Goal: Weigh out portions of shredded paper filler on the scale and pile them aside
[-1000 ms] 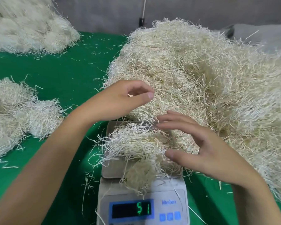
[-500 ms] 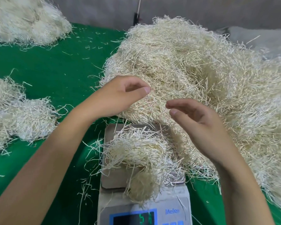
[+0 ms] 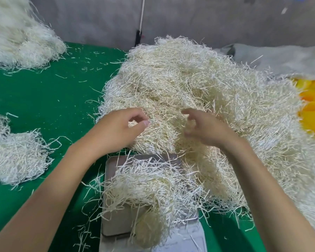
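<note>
While both hands hang above the near slope of the big heap of shredded paper (image 3: 198,84), the left hand (image 3: 120,131) has its fingers curled in a loose ring, thumb tip close to the forefinger; whether a few strands are caught between them I cannot tell. The right hand (image 3: 207,131) is blurred, fingers bent inward over the heap, and whether it holds anything cannot be told either. Just below the hands stands the scale (image 3: 116,220), its grey platform carrying a tangled portion of paper (image 3: 149,186) that spills over the front edge and touches the big heap on the right. On the green table (image 3: 44,99), left of the scale and apart from it, lie smaller piles (image 3: 16,157), and another heap (image 3: 20,40) sits at the far left corner. Loose strands are scattered across the green. A yellow cloth (image 3: 313,113) shows at the right edge beside the big heap
</note>
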The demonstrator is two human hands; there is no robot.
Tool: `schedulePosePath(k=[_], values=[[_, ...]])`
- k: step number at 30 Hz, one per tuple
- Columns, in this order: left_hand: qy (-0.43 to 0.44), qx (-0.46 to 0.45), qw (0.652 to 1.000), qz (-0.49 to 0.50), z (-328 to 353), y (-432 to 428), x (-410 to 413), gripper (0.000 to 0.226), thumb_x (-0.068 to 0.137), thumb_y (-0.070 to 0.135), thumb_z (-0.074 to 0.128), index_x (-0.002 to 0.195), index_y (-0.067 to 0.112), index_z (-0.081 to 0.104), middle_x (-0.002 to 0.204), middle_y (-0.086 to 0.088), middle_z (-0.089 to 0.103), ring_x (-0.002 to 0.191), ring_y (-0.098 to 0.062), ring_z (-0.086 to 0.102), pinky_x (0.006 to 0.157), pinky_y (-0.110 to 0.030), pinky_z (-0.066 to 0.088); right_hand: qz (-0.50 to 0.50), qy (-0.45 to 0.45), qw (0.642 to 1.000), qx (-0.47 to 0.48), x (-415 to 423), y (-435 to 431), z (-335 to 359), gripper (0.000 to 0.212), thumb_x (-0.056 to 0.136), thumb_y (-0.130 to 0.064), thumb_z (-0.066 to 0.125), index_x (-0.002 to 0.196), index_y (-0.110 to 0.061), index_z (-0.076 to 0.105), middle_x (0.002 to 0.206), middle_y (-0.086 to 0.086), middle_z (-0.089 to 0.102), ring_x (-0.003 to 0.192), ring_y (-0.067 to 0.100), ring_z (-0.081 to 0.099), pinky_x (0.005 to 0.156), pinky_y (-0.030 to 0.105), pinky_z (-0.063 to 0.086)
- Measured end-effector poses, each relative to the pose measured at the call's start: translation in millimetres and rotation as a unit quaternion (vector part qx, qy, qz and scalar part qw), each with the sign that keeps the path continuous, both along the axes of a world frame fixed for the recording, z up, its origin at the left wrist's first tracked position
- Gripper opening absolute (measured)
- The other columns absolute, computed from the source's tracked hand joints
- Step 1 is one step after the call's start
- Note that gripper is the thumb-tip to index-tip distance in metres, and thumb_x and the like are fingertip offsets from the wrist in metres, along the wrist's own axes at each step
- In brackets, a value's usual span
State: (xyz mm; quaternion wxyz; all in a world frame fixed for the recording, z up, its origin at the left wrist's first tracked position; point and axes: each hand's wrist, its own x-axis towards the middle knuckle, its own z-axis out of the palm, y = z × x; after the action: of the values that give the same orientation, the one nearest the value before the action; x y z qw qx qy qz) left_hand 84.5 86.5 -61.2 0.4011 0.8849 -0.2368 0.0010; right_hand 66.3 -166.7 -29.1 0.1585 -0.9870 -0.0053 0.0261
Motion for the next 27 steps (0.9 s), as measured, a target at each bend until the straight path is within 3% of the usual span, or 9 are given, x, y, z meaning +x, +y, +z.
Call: schedulePosePath(k=[2,4,6,8,10,12,20,24,27], values=[[0.007,0.004,1.000,-0.005,0,1,1,0.022,0.091,0.058,0.049,0.106,0.048,0.061,0.099,0.046,0.054,0.077,0.008,0.066,0.079,-0.026,0.052,0.031,0.095,0.992,-0.074,12,3,-5,0.094,0.078,-0.034,0.079,0.151,-0.039,0.020,0.160,-0.001,0.026,0.136,0.026,0.043,0.110,0.050,0.039],[0.010,-0.002,1.000,-0.012,1,2,1,0.024,0.089,0.061,0.048,0.106,0.049,0.060,0.103,0.049,0.052,0.078,0.010,0.066,0.079,-0.027,0.053,0.042,0.126,0.979,-0.154,18,6,-15,0.093,0.076,-0.041,0.079,0.150,-0.038,0.023,0.156,0.001,0.030,0.134,0.029,0.045,0.107,0.051,0.040],[0.013,-0.012,1.000,-0.013,1,4,2,0.023,0.089,0.060,0.049,0.106,0.050,0.060,0.107,0.051,0.049,0.079,0.008,0.067,0.077,-0.027,0.052,0.045,0.100,0.974,-0.198,22,8,-23,0.062,0.081,-0.039,0.074,0.136,-0.027,0.048,0.132,0.000,0.056,0.114,0.022,0.060,0.098,0.042,0.052],[0.013,-0.013,1.000,-0.012,1,5,2,0.021,0.091,0.056,0.051,0.108,0.049,0.061,0.106,0.050,0.050,0.081,0.006,0.067,0.078,-0.025,0.051,0.041,0.054,0.978,-0.198,25,9,-23,0.011,0.089,-0.029,0.065,0.096,-0.021,0.065,0.093,-0.005,0.067,0.081,0.010,0.064,0.077,0.031,0.059],[0.011,-0.015,1.000,-0.014,1,6,4,0.020,0.093,0.054,0.052,0.109,0.047,0.061,0.106,0.048,0.052,0.083,0.002,0.068,0.081,-0.024,0.052,0.036,-0.009,0.982,-0.183,24,8,-14,0.016,0.092,-0.017,0.059,0.078,-0.023,0.064,0.076,-0.008,0.065,0.066,0.006,0.060,0.064,0.024,0.056],[0.015,-0.020,1.000,-0.016,0,6,4,0.021,0.093,0.054,0.051,0.111,0.047,0.061,0.108,0.047,0.051,0.084,0.001,0.068,0.081,-0.024,0.053,0.037,-0.072,0.983,-0.164,22,9,1,0.018,0.093,-0.013,0.059,0.082,-0.022,0.070,0.079,-0.008,0.069,0.069,0.007,0.064,0.063,0.025,0.057],[0.021,-0.035,0.999,-0.006,-1,11,6,0.020,0.092,0.057,0.051,0.110,0.051,0.059,0.106,0.035,0.062,0.085,-0.002,0.069,0.080,-0.031,0.058,0.058,-0.236,0.968,-0.062,27,19,35,0.016,0.094,-0.025,0.064,0.100,-0.014,0.074,0.098,0.001,0.072,0.080,0.013,0.067,0.073,0.029,0.059],[0.024,-0.048,0.998,0.014,1,14,8,0.018,0.091,0.058,0.052,0.107,0.054,0.058,0.105,0.039,0.060,0.085,-0.004,0.069,0.068,-0.023,0.058,0.017,-0.364,0.931,-0.028,42,16,53,0.025,0.093,-0.023,0.067,0.116,-0.016,0.072,0.097,-0.004,0.059,0.080,0.012,0.052,0.059,0.015,0.035],[0.017,-0.058,0.997,0.037,3,15,9,0.024,0.092,0.054,0.053,0.115,0.050,0.059,0.109,0.039,0.059,0.092,0.000,0.066,0.074,-0.023,0.057,-0.030,-0.430,0.902,-0.040,54,12,84,0.018,0.091,-0.024,0.067,0.103,-0.017,0.077,0.089,0.001,0.051,0.086,0.022,0.045,0.069,0.032,0.033]])
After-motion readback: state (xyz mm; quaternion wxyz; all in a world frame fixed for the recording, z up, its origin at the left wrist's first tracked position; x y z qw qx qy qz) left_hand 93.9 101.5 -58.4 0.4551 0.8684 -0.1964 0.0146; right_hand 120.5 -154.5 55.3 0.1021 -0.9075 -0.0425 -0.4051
